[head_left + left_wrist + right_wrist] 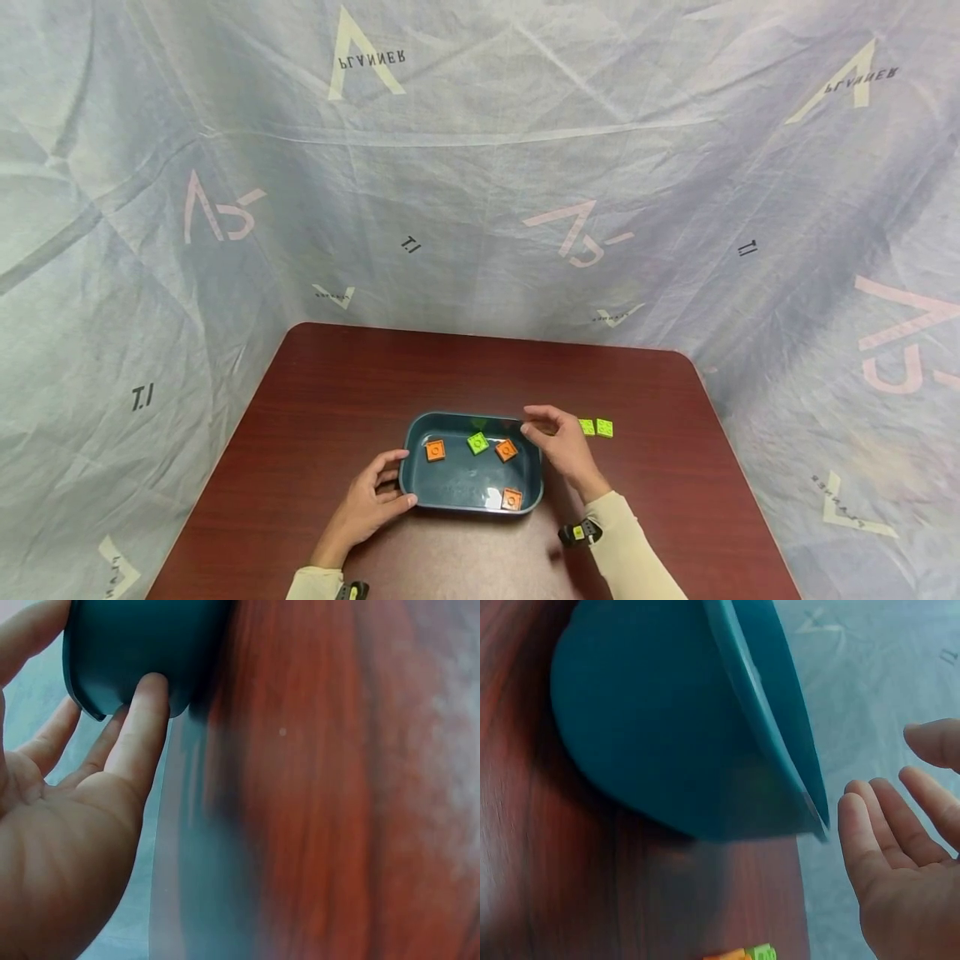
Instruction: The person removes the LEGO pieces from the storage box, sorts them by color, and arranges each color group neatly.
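Note:
A dark teal plastic tray [472, 483] stands on the table, with three orange toy building bricks [435, 451] and one green brick [477, 442] lying inside. At its left end my left hand [365, 506] holds the tray, thumb and fingers spread around the end wall. The left wrist view shows fingertips [154, 686] touching the outer wall. My right hand [562, 442] hovers at the far right corner of the tray, fingers loosely bent and thumb apart, with nothing visible between them. In the right wrist view the hand [907, 855] is beside the tray's rim.
Two green bricks [604, 427] lie on the table just right of my right hand. An orange brick [726, 955] beside a green one shows at the bottom of the right wrist view. The reddish-brown table [337, 375] is bordered by printed grey cloth [465, 183].

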Motion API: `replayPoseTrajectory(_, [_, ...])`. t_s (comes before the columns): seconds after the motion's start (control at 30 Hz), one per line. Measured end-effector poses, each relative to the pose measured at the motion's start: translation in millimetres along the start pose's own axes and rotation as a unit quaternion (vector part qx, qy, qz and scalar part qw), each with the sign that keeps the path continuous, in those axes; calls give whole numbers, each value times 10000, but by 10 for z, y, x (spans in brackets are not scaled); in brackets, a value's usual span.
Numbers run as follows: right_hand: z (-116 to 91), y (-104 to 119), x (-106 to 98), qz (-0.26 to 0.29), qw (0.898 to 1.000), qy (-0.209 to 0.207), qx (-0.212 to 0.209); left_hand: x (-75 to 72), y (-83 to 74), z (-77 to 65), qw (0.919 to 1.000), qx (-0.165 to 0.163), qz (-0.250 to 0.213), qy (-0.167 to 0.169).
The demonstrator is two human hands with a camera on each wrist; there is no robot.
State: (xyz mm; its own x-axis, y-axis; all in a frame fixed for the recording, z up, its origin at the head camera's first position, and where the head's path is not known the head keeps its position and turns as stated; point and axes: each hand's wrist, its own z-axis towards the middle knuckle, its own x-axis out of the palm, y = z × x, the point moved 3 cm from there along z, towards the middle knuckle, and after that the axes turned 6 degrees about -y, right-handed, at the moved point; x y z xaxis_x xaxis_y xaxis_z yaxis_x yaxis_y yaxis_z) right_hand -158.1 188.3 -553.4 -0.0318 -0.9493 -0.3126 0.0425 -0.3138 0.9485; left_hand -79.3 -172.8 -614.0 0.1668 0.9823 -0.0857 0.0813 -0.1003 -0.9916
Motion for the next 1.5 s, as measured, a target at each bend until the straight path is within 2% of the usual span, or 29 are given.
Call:
replayPoseTrajectory(0.4, [-71,100,291,370,9975,586,137,9,-4,-4,9999,-50,43,-87])
replayPoseTrajectory(0.8, [-87,157,639,-34,9952,959,-204,7,-3,-12,9999,-30,82,-127])
replayPoseTrajectory(1.2, [-77,163,994,-288,9940,1047,-133,9,-16,-6,9999,-23,61,-155])
replayPoseTrajectory(1.5, [-61,125,1162,-510,9938,981,67,10,-9,-7,9999,33,50,-147])
